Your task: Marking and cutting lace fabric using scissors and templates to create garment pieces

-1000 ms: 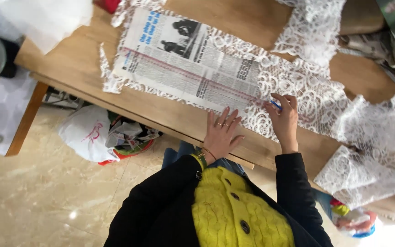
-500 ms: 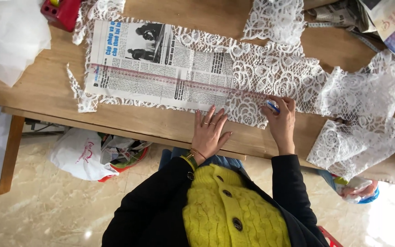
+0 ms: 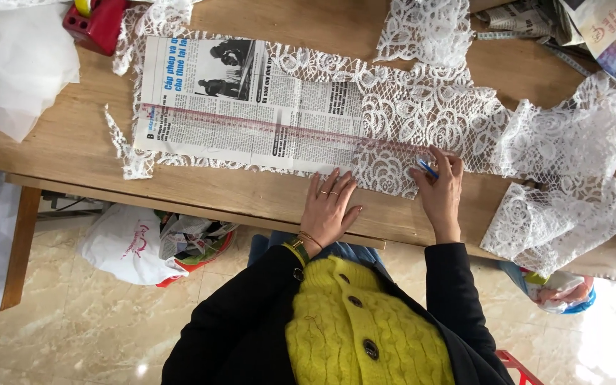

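Left hand (image 3: 329, 207) flat, fingers spread, pressing the near edge of white lace (image 3: 422, 121) onto the worktop (image 3: 251, 203). Right hand (image 3: 442, 187) just beside, closed on a blue pen (image 3: 427, 168) with tip on the lace. Beyond the left hand, a newspaper sheet (image 3: 251, 103) under a clear ruler (image 3: 286, 128).

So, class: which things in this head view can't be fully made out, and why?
- Blue pen: mostly hidden inside the right hand.
- Red box: cut by the top edge.
- Newspaper: far end covered by white lace.
- Clear ruler: markings too small.
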